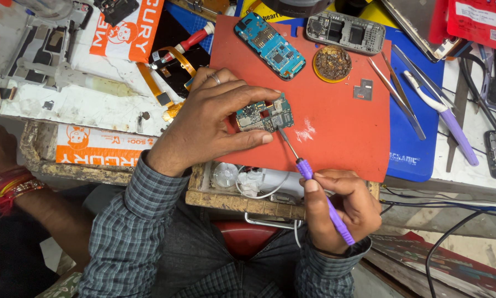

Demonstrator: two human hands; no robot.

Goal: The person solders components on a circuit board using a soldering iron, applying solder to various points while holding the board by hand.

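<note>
Red mat [336, 127] lying on worktop [93, 105], small green circuit board [264, 115] sitting at its middle. Left hand [209, 124] pinching board between thumb and fingers, pressing it onto mat. Right hand [344, 207] gripping purple-handled screwdriver [314, 185], tip touching board's near right edge. Blue circuit board [270, 38] lying far on mat, round tin of brown flux [332, 63] just right of it. Tweezers [397, 94] lying on blue mat [413, 138] at right.
</note>
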